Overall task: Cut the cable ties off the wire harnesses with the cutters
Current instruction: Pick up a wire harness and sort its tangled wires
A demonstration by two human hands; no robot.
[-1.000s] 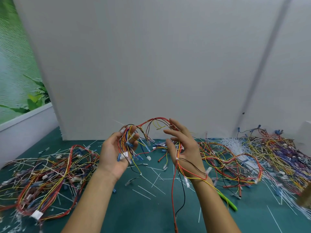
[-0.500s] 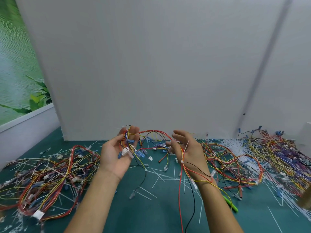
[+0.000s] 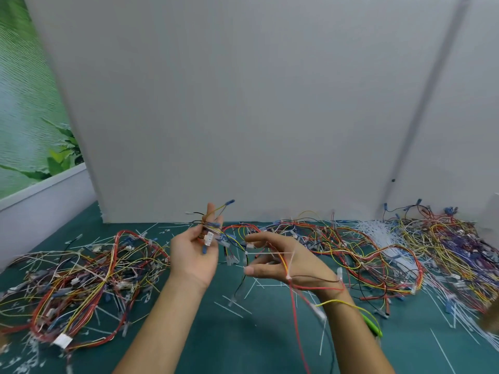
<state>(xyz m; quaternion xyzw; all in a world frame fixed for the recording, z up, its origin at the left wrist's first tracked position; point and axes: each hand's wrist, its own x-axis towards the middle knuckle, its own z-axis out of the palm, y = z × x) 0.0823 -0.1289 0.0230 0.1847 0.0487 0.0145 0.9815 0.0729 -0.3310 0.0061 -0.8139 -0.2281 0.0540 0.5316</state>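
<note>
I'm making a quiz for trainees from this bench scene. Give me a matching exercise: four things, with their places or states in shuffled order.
1 left hand
2 right hand
3 green cutters
4 white tie heap

A lying on the mat, in no hand
B wires draped across it
C right of both hands, near the wall
D grips a bunch of wire ends

Pairs: 1-D, 2-B, 3-A, 4-C
</note>
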